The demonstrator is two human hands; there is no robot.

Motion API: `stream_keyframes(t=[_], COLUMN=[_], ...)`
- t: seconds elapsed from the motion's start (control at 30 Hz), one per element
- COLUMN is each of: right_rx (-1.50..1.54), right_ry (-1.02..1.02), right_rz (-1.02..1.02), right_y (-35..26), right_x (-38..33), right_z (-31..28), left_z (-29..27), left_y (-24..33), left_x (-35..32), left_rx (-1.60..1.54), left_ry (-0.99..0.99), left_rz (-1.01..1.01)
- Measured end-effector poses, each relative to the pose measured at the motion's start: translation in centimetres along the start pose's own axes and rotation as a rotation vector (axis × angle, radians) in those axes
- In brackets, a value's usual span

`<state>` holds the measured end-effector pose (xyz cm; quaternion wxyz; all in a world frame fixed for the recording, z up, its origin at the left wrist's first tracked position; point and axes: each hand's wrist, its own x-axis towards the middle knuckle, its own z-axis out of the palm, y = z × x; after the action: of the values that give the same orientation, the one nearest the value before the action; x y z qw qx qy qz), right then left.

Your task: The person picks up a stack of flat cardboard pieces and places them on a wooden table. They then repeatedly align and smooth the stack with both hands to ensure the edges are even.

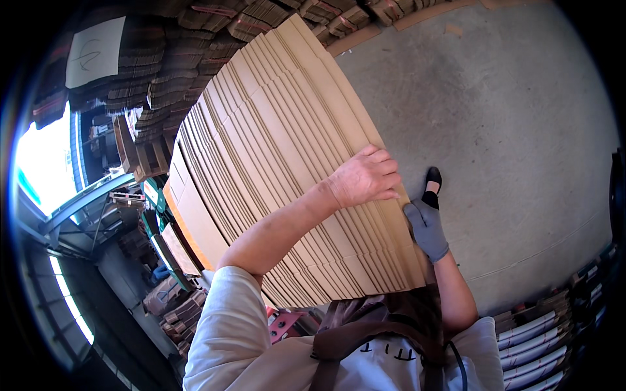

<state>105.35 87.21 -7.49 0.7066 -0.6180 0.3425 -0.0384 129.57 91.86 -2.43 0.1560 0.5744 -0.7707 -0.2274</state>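
Note:
A large stack of flattened cardboard boxes (280, 137) stands on edge before me, its brown sheets fanned from left to right. My left hand (368, 177) is bare and reaches across the top of the stack. Its fingers curl over the right-hand edge of the outermost sheets. Lower down, my right hand (427, 231) wears a grey glove and grips the same right side, thumb against the edge. The gloved fingers are partly hidden. Toward me, the near end of the stack comes close to my dark apron (378, 319).
Bundled cardboard piles (189, 58) line the far left, with a white paper sheet (96, 52) on them. Grey concrete floor (495, 143) spreads to the right, where a black shoe (433, 176) shows. White-edged stacks (531, 348) sit at lower right. A wooden pallet (147, 156) stands left.

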Motion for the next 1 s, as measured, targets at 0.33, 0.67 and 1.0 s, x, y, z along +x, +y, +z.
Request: stream_keyframes(t=[0.33, 0.67, 1.0], right_rx=[0.0, 0.019, -0.022], right_ry=[-0.016, -0.014, 0.011], right_rz=[-0.048, -0.022, -0.016], right_y=[0.6, 0.2, 0.0], right_x=[-0.2, -0.1, -0.1], right_z=[-0.3, -0.1, 0.1], left_z=[0.0, 0.1, 0.4], left_y=[0.1, 0.3, 0.0], left_x=[0.4, 0.1, -0.3], left_rx=[-0.019, 0.003, 0.014], left_ry=[0.005, -0.017, 0.021], left_rz=[-0.003, -0.034, -0.001])
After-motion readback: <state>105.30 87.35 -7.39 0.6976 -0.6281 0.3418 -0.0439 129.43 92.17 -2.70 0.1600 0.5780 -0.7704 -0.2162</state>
